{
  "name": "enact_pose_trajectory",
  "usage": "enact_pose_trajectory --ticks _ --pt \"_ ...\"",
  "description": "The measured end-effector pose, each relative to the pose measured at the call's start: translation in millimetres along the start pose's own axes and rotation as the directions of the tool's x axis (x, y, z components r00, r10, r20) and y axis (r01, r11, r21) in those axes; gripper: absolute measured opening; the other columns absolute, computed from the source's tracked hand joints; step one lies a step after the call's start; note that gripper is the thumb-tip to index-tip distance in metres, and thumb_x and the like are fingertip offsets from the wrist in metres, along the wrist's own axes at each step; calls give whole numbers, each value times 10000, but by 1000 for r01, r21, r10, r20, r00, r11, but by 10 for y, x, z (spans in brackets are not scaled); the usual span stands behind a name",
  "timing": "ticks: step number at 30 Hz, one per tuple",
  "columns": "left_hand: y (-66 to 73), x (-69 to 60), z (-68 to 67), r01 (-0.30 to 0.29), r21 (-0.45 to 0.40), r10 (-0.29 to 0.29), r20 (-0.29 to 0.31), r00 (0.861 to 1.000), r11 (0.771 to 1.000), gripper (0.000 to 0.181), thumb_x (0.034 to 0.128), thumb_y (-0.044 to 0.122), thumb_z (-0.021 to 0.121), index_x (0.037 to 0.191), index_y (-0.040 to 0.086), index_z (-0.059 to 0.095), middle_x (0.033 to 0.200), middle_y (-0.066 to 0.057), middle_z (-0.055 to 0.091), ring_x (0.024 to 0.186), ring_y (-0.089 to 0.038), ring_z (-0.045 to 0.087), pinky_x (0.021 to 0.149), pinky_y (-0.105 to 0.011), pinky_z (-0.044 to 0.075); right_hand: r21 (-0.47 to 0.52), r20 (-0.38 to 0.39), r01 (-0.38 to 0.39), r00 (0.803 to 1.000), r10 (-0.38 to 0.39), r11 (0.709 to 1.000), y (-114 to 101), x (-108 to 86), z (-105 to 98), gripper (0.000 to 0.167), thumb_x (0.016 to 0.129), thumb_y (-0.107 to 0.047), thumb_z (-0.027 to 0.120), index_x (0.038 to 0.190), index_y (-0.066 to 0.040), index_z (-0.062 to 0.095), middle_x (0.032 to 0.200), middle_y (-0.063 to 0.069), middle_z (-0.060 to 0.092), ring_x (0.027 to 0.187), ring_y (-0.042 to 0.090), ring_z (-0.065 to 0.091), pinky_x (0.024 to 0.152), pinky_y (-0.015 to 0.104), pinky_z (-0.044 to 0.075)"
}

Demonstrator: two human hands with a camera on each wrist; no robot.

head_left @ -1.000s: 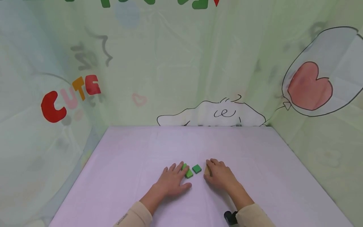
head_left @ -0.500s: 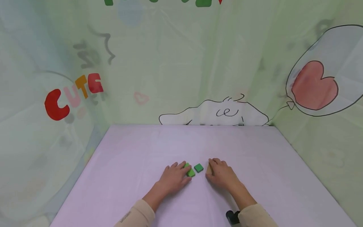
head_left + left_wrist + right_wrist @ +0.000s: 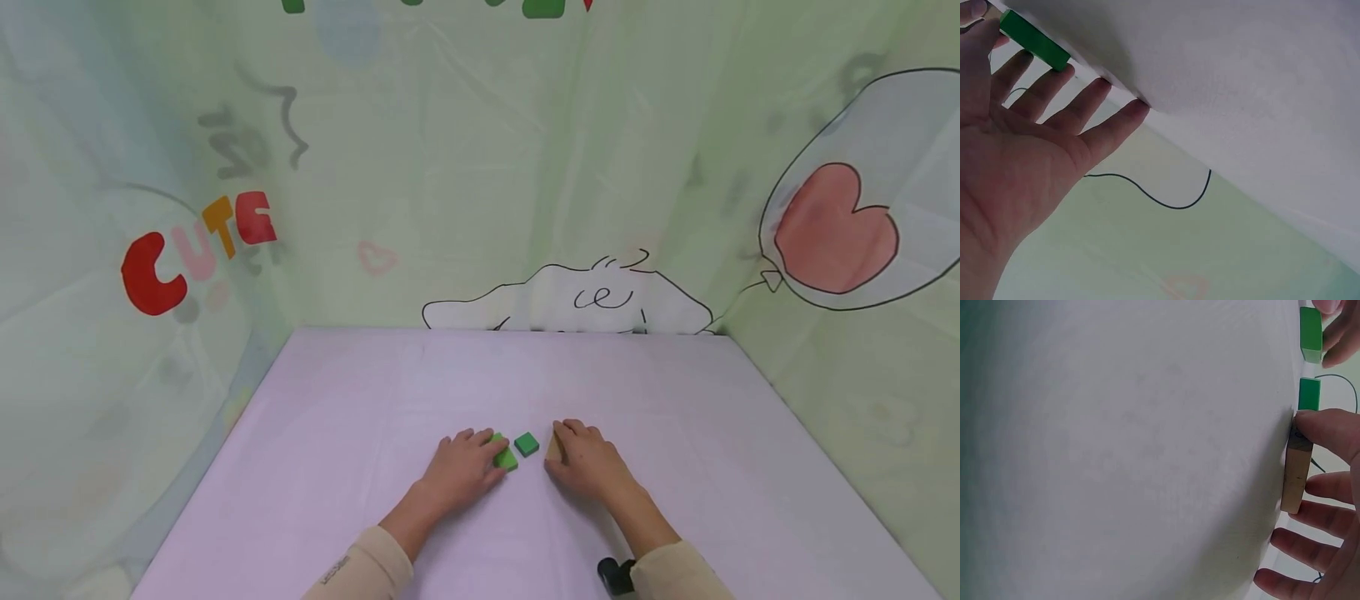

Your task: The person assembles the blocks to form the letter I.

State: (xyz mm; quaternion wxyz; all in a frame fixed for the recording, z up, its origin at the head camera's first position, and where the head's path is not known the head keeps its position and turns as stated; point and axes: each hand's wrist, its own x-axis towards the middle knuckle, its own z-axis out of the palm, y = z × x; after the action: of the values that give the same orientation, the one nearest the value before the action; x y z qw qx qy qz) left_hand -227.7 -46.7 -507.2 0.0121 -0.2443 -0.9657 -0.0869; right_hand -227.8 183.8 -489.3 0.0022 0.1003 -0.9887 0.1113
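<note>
In the head view my left hand (image 3: 459,471) lies over the light green block (image 3: 506,457), thumb at its near end and fingers across its far part. The left wrist view shows the green block (image 3: 1034,39) at the fingertips of my left hand (image 3: 1029,144). My right hand (image 3: 592,465) pinches a wooden block (image 3: 554,448) between thumb and fingers, flat on the table; the right wrist view shows this wooden block (image 3: 1296,478) against my right hand (image 3: 1335,506). Between the hands sits a small dark green block (image 3: 527,444), untouched.
The pale purple table (image 3: 375,392) has a printed cloth (image 3: 480,167) standing behind it and at both sides. A small black object (image 3: 617,575) is beside the right sleeve at the near edge.
My left thumb has drawn in from the side to the near end of the light green block. My right hand keeps its grip on the wooden block. The head view has shifted slightly.
</note>
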Motion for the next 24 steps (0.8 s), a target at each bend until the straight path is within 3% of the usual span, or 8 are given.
enact_pose_trajectory --ticks 4,11,24 --pt "-11 -2 17 1 27 0 -10 1000 1000 560 1032 488 570 1539 266 487 1569 -52 514 1433 -356 488 1100 -592 437 -1 3 3 1000 -3 1000 4 6 20 630 913 -295 766 1420 23 568 1423 242 574 1241 448 581 991 597 513" --pt "-12 35 89 47 -83 -45 33 998 995 605 1058 547 466 1606 304 384 1668 -60 377 1537 -415 322 1173 -678 296 5 -12 18 1000 -18 1000 27 20 16 637 908 -295 769 1420 29 569 1423 245 574 1230 453 586 978 610 514" --pt "13 60 158 89 -86 -83 73 994 992 565 1063 550 444 1588 347 407 1675 11 369 1557 -395 287 1192 -699 231 29 10 34 999 -34 999 45 33 20 634 914 -286 763 1423 35 563 1429 260 561 1234 458 581 973 613 516"
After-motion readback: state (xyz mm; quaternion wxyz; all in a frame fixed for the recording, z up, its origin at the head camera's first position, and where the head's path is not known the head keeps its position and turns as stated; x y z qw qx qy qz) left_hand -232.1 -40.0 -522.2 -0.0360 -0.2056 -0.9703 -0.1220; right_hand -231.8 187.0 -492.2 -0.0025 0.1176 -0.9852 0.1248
